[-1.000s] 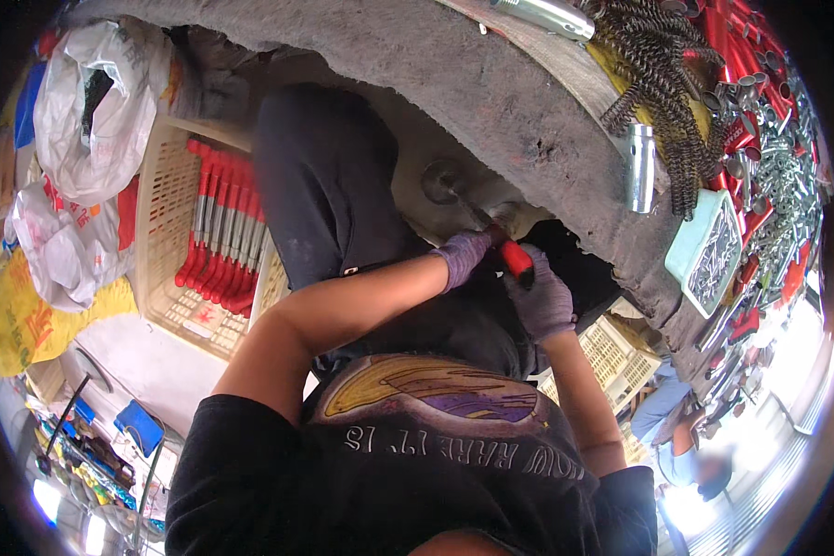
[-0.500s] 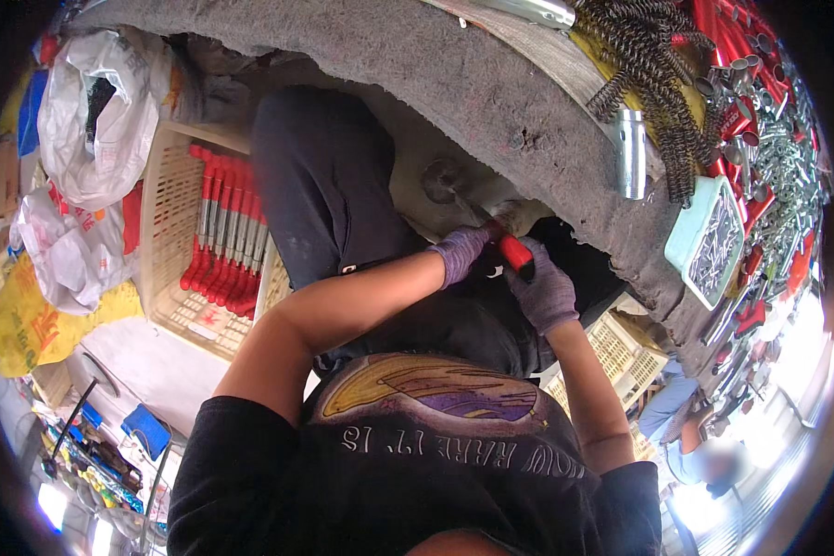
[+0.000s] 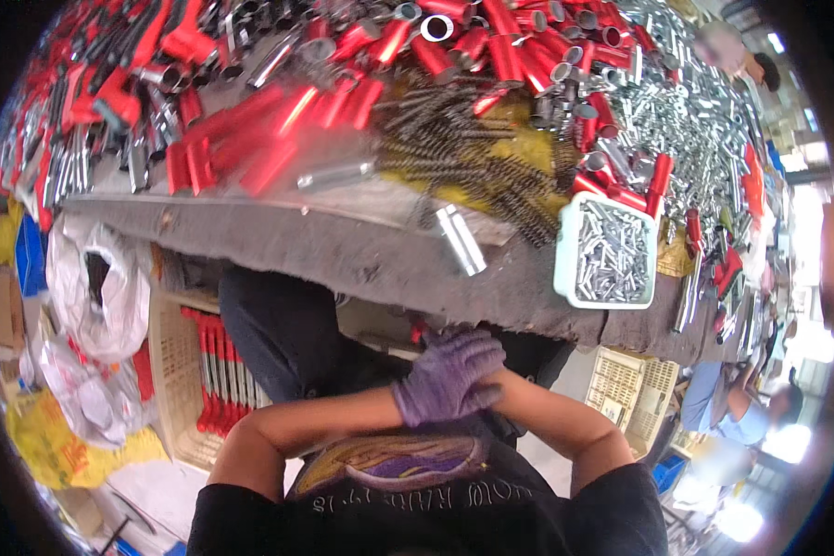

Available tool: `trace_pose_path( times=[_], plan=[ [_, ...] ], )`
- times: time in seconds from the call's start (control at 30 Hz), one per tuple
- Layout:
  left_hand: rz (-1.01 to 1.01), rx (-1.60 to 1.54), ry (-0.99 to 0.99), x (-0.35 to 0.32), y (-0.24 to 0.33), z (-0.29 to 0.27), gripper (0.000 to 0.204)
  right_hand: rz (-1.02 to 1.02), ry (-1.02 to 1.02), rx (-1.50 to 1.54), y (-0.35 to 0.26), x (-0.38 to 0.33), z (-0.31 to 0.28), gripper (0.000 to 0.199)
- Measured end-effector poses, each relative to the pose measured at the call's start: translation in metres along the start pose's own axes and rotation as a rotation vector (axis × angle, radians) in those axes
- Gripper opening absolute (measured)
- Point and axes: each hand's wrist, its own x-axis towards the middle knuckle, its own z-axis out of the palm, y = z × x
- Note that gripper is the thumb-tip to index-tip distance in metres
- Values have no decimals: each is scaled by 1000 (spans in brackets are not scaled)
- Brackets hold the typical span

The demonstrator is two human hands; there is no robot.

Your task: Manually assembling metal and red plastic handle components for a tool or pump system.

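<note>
My left hand (image 3: 443, 378), in a purple knit glove, lies across my right hand and wrist in front of my belly, its fingers curled over them. My right forearm (image 3: 551, 408) comes in from the right. The right hand is almost wholly covered, so its fingers do not show. Just beyond the hands, under the table edge, a small red piece (image 3: 418, 327) is partly visible; whether a hand touches it is unclear. On the grey cloth-covered table edge (image 3: 343, 255) ahead lies a shiny metal tube (image 3: 461, 241).
Red tubes (image 3: 505, 56), dark coil springs (image 3: 454, 139) and loose metal parts (image 3: 686, 130) heap the table. A pale green tray (image 3: 566, 269) holds small pins. A crate (image 3: 181, 389) with red-handled tools stands left, near white sacks (image 3: 97, 306). Another person (image 3: 737, 408) sits at right.
The view has tilted up and shows more of the table. The red-handled piece between my hands is no longer seen there. My left hand has come over the right one.
</note>
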Motion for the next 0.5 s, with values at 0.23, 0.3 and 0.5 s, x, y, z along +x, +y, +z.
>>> trace_pose_path(
  times=[0.23, 0.3, 0.5],
  plan=[
    [-89, -10, -254, -33, -102, 64, 32, 56, 84, 46, -26, 69, -2, 55],
    [-209, -25, -337, -11, -69, 42, 33, 69, 81, 77, -19, 61, 6, 54],
    [-206, 15, -365, -50, -119, 79, 38, 54, 21, 143, -25, 65, 23, 50]
  ],
)
